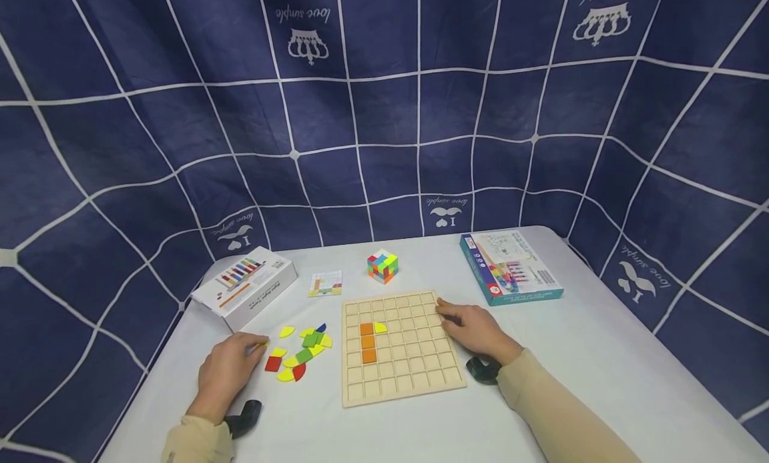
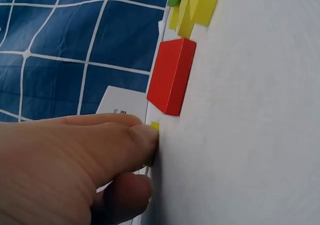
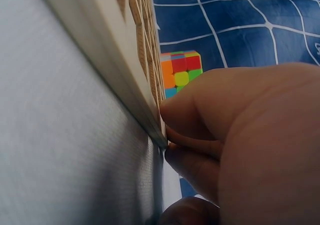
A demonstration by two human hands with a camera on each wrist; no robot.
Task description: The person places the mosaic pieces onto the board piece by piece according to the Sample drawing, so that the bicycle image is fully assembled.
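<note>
Left wrist view shows the left hand (image 2: 87, 152) with thumb and finger closed in a pinch on a yellow tile (image 2: 155, 125), mostly covered by the fingertips; its full outline cannot be read. The tile is low over the white tabletop (image 1: 312, 423), near a red square tile (image 1: 273, 363) at the side of the loose pile; whether it touches the cloth cannot be told. Expect a light, rigid, smooth-faced part, unlikely to break but apt to slide or flip if squeezed off-centre. Take hold across opposite edges, leaving the underside free. Right hand (image 1: 474, 326) has thumb and fingers closed on the edge of the wooden grid board (image 1: 414, 356), near its far right corner. The board appears stiff and fairly light; hold it by the rim, clear of the three orange square tiles (image 1: 368, 341) and yellow quarter-circle tile (image 1: 380, 327) in its cells.
</note>
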